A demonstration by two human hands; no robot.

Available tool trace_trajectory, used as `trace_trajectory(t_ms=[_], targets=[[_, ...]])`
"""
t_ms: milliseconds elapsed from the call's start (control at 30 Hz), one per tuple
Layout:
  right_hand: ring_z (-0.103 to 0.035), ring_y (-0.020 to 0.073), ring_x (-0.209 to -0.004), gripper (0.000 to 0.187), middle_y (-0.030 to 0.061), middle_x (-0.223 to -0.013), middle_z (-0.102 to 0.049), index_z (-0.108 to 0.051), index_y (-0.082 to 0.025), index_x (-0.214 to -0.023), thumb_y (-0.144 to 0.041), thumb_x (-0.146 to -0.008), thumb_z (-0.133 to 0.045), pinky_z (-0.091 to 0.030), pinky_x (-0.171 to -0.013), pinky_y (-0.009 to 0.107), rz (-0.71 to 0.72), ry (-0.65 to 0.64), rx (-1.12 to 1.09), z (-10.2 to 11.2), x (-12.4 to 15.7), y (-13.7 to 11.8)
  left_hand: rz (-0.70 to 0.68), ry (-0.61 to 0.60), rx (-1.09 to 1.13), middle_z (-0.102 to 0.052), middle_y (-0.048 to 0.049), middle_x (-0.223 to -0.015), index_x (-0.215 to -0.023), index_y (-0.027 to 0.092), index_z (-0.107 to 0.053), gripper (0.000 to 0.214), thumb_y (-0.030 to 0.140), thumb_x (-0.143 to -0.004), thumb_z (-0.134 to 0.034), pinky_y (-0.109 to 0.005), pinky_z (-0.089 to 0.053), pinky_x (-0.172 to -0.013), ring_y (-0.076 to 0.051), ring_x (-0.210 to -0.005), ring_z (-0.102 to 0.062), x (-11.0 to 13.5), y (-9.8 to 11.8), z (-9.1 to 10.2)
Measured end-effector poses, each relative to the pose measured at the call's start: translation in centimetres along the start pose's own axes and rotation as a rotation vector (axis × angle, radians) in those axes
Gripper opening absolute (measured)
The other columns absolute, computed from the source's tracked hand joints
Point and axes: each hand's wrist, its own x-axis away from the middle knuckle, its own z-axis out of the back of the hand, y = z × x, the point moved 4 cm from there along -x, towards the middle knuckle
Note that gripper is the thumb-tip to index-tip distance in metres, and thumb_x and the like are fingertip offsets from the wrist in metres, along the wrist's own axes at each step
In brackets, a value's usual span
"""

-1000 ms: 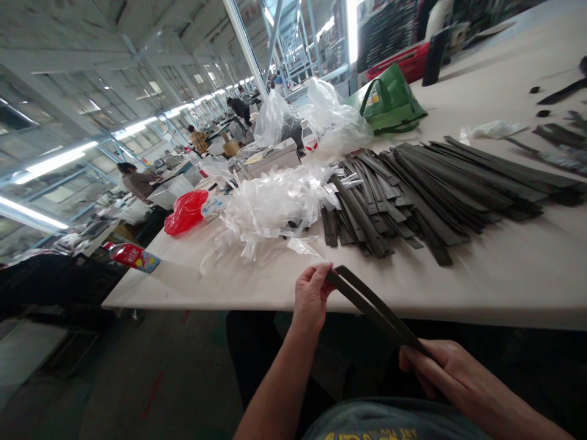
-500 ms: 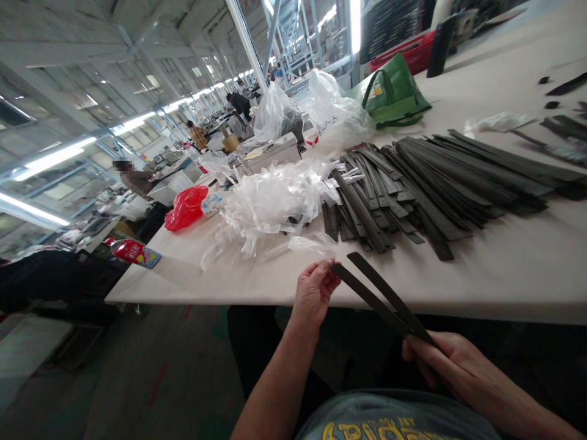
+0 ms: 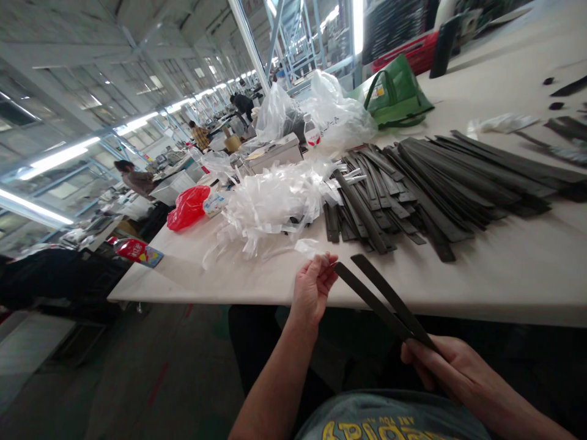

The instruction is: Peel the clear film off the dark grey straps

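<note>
Two long dark flat strips (image 3: 373, 299) are gripped at their lower ends by my right hand (image 3: 443, 360), their far ends spread apart over the table's front edge. My left hand (image 3: 315, 286) is closed in a pinch on a piece of clear plastic film (image 3: 308, 247), just left of the nearer strip's tip. A small gap shows between those fingers and the strip. Beyond my hands lies a heap of similar dark strips (image 3: 458, 183), with a tangled pile of clear plastic film (image 3: 270, 198) to its left.
On the pale table (image 3: 513, 269) are a red plastic bag (image 3: 188, 208), a red-labelled bottle (image 3: 136, 252) near the left edge, clear plastic bags (image 3: 337, 113) and a green bag (image 3: 397, 95) at the back. People work at other tables in the distance.
My left hand has drawn slightly left, off the tip of the nearer strip, with the plastic film in its fingers. My right hand keeps its hold on the two strips.
</note>
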Motion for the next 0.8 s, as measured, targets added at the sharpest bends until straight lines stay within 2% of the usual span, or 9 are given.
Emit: trace_trajectory(t_ms=[233,400,533,800], targets=[[-0.047,0.0138,-0.05,0.06,0.0018,-0.056,-0.052,-0.066,-0.018,-0.079,-0.067,-0.089,-0.033,-0.035,-0.045,0.024,0.027,0.033,0.071,-0.01,-0.32,0.27,-0.009,-0.019,-0.01,-0.075,-0.0074,-0.089,-0.084,0.013,-0.071,0.027,0.035,-0.07,-0.078,-0.024,-0.052,-0.074,-0.013,-0.075,-0.069,0.15,-0.38,-0.08],[-0.054,0.0165,-0.056,0.054,0.0025,-0.06,-0.057,-0.066,-0.019,-0.078,-0.061,-0.091,-0.035,-0.042,-0.054,0.026,0.065,0.062,0.171,-0.02,-0.51,0.31,0.002,-0.009,0.009,-0.075,-0.0068,-0.083,-0.08,0.013,-0.071,0.026,0.032,-0.066,-0.08,-0.025,-0.053,-0.074,-0.015,-0.076,-0.069,0.23,-0.51,-0.45],[-0.056,0.0173,-0.058,0.051,0.0023,-0.062,-0.057,-0.064,-0.019,-0.08,-0.058,-0.092,-0.033,-0.042,-0.056,0.027,0.07,0.087,0.258,0.03,-0.5,0.71,0.012,-0.018,0.027,-0.075,-0.0058,-0.081,-0.079,0.013,-0.071,0.024,0.03,-0.066,-0.081,-0.024,-0.053,-0.074,-0.014,-0.074,-0.069,0.45,-0.62,-0.66],[-0.055,0.0169,-0.056,0.053,0.0024,-0.06,-0.057,-0.065,-0.019,-0.079,-0.061,-0.09,-0.036,-0.042,-0.054,0.026,0.075,0.108,0.208,-0.1,-0.57,0.52,0.018,0.006,0.03,-0.075,-0.0057,-0.081,-0.08,0.013,-0.07,0.029,0.033,-0.064,-0.082,-0.026,-0.051,-0.075,-0.016,-0.076,-0.07,0.43,-0.95,-0.34]])
